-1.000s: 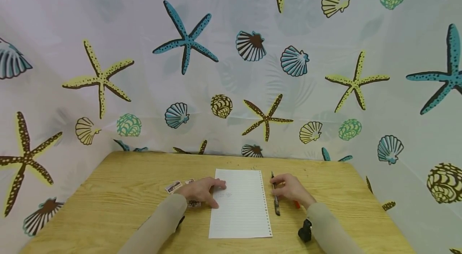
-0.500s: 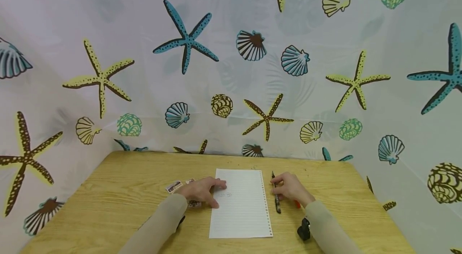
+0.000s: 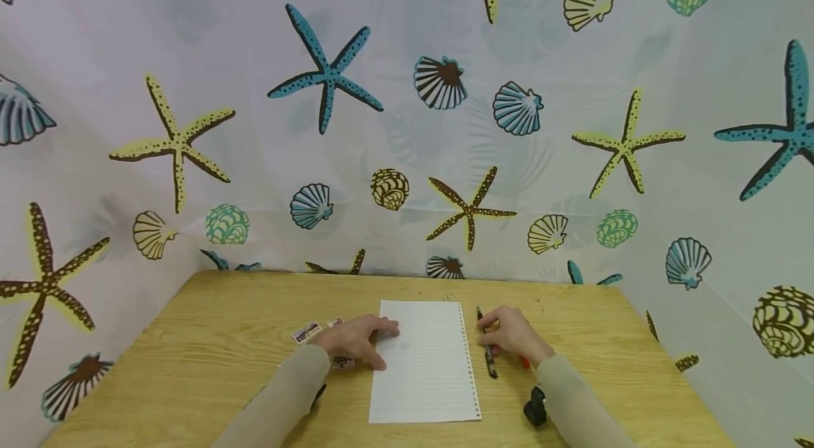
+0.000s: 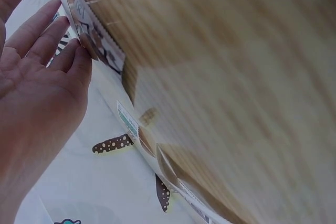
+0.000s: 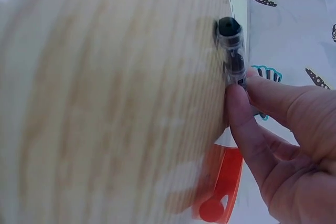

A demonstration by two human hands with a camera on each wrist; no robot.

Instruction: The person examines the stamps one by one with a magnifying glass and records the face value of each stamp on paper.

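Observation:
A sheet of lined paper point(image 3: 422, 391) with punched holes down its right side lies on the wooden table, bearing faint handwriting at its upper left. My left hand point(image 3: 355, 338) rests at the paper's left edge, fingers extended and thumb spread. Around and partly beneath that hand are several postage stamps point(image 3: 307, 332); one stamp point(image 4: 100, 40) with a toothed edge shows close to the fingers in the left wrist view. To the right of the paper, my right hand point(image 3: 511, 333) pinches a dark pen point(image 5: 233, 51) with a clear barrel between thumb and fingers.
An orange-red object point(image 5: 228, 182) lies on the table beside the right hand, mostly hidden by it in the head view. A white curtain point(image 3: 394, 130) printed with shells and starfish surrounds the wooden table point(image 3: 222, 335) at the back and sides.
The pen's near end has swung slightly to the right in my right hand. My left hand and the paper have stayed in place; the head view has tilted a little.

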